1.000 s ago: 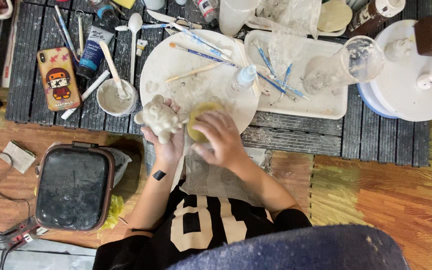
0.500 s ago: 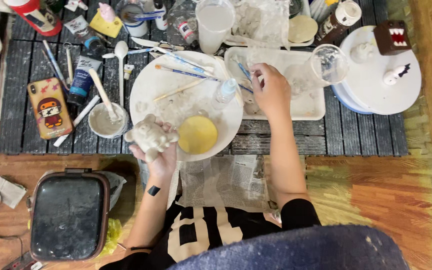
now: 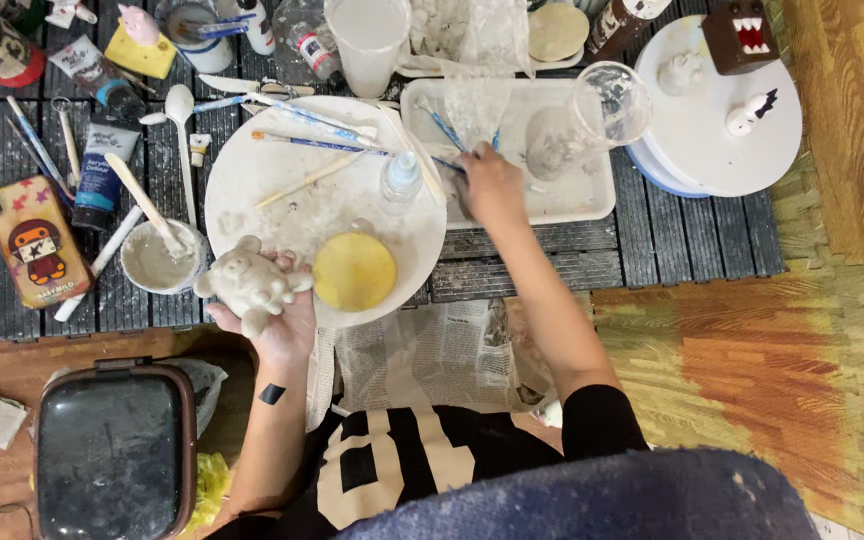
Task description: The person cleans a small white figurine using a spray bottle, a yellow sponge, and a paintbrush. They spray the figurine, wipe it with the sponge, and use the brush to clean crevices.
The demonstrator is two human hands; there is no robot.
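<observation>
On the dark slatted surface (image 3: 552, 265) lie one round white plate (image 3: 282, 190), one white rectangular tray (image 3: 592, 195) and one yellow sponge disc (image 3: 354, 271), while the left hand (image 3: 277, 315) grasps one pale clay animal figure (image 3: 249, 283) at the plate's near rim and the right hand (image 3: 490, 185) pinches one blue-tipped brush (image 3: 444, 128) over the tray.

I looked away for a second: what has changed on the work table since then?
The right hand left the yellow sponge on the round white plate and reached up to the brushes at the rectangular white tray. The left hand holds the clay figure as before.
</observation>
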